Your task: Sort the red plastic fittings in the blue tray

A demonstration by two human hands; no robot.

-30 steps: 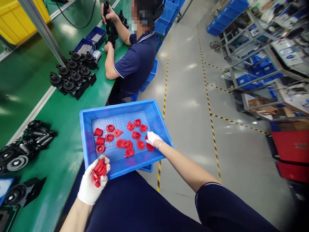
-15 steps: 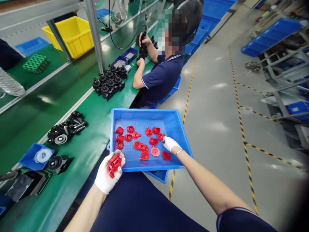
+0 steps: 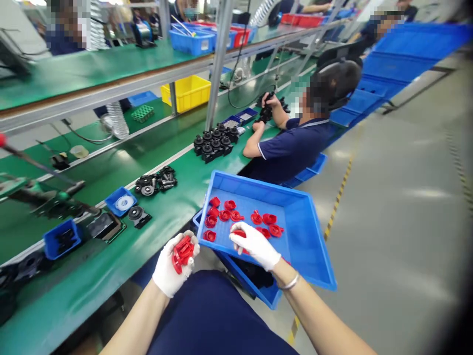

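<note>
My left hand (image 3: 173,268), in a white glove, is cupped around several red plastic parts (image 3: 182,254) just off the near left corner of a blue tray (image 3: 310,231). Over the near side of that tray is my gloved right hand (image 3: 256,246), its thumb and fingers curled about a red plastic part (image 3: 239,232). More red plastic parts (image 3: 229,205) lie loose on the tray floor, in one group at the left and another near the middle. Some are hidden beneath my right hand.
A green workbench (image 3: 177,207) runs along the left, bearing black assemblies (image 3: 214,143), black parts (image 3: 157,181) and a small blue bin (image 3: 121,201). A co-worker (image 3: 295,143) sits beyond the tray, handling a black part. Another blue bin (image 3: 271,293) stands below the tray.
My right hand has moved left across the tray, from its right side toward my left hand, with a red part. The view has tilted up and turned left. The left hand still holds its parts.
</note>
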